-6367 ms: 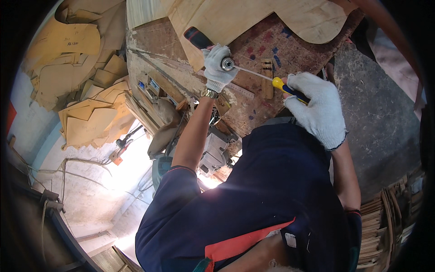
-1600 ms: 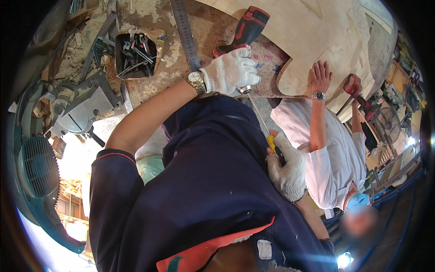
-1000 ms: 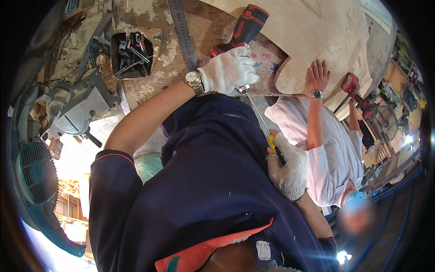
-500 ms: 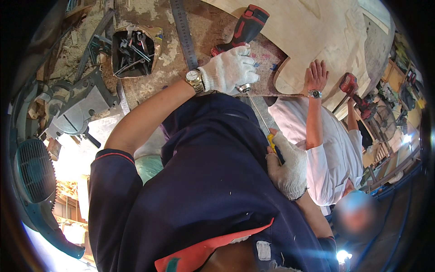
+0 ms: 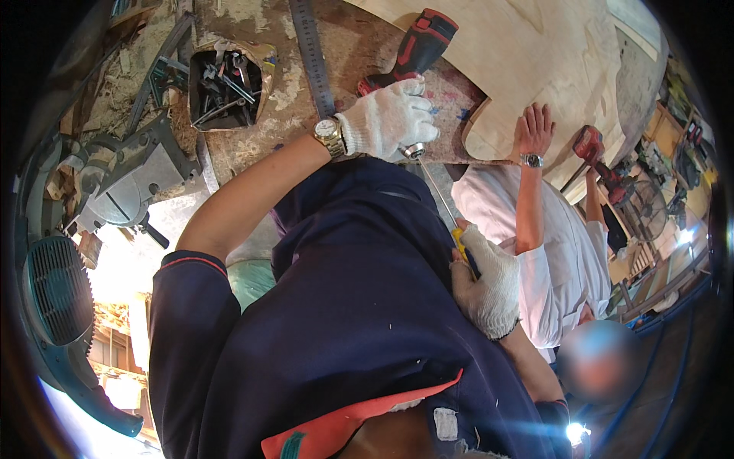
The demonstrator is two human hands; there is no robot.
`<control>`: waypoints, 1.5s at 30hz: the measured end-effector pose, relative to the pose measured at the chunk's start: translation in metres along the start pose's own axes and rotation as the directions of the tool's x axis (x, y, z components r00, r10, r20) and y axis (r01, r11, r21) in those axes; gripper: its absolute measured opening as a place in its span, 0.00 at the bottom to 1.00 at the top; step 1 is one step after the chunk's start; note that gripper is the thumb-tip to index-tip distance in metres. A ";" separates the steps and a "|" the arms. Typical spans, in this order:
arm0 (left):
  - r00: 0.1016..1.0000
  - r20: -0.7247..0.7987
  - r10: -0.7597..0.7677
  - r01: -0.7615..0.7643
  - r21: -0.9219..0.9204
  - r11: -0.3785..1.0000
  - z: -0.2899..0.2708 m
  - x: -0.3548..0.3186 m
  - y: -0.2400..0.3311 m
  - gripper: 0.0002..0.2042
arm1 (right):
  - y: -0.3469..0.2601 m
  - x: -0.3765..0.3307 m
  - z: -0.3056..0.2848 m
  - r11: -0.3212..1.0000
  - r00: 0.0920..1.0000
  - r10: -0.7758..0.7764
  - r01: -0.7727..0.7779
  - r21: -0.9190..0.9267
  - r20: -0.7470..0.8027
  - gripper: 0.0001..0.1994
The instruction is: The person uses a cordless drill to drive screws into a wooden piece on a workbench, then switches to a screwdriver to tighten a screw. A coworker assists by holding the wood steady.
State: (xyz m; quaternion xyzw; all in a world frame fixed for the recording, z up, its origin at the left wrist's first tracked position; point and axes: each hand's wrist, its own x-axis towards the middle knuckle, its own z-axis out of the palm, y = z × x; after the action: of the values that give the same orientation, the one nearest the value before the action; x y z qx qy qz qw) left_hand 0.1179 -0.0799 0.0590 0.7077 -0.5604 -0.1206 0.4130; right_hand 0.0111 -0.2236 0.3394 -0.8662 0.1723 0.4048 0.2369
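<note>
Out of the right grip, wrapped round it, the screwdriver slants to the drill clasped in the left grip

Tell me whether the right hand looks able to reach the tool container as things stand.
Probably not: the right hand grips a yellow-handled screwdriver, and the left forearm appears to cross the direct way to the tool container.
</note>
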 end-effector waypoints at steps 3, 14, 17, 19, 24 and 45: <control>1.000 0.023 -0.011 0.011 -0.002 1.000 -0.001 0.000 0.001 0.12 | 0.000 -0.001 -0.001 0.999 0.999 0.044 -0.043 -0.013 0.031 0.24; 0.999 0.043 -0.012 0.012 0.006 1.000 -0.005 0.002 0.002 0.11 | 0.003 0.000 0.003 0.995 0.997 -0.073 0.070 -0.067 -0.035 0.23; 0.993 0.120 -0.021 0.017 0.030 0.999 -0.004 0.002 0.001 0.11 | 0.003 0.000 0.002 0.994 0.996 -0.079 0.076 -0.073 -0.036 0.23; 0.999 0.053 -0.007 0.006 0.014 1.000 -0.003 0.001 0.001 0.11 | 0.003 0.000 0.002 0.996 0.996 -0.081 0.080 -0.046 -0.023 0.23; 0.999 0.032 -0.009 0.009 0.007 1.000 -0.003 0.001 0.002 0.13 | 0.005 0.002 0.002 0.987 0.995 -0.103 0.100 -0.127 -0.017 0.24; 0.973 -0.222 0.061 -0.070 -0.032 0.997 -0.009 -0.003 -0.002 0.16 | 0.013 -0.032 -0.009 0.999 0.984 -0.038 0.039 0.000 -0.177 0.18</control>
State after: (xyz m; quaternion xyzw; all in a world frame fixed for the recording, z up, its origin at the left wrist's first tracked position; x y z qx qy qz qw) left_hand 0.1240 -0.0733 0.0627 0.6894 -0.5317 -0.0387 0.4904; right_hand -0.0093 -0.2358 0.3660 -0.9014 0.1765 0.3214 0.2302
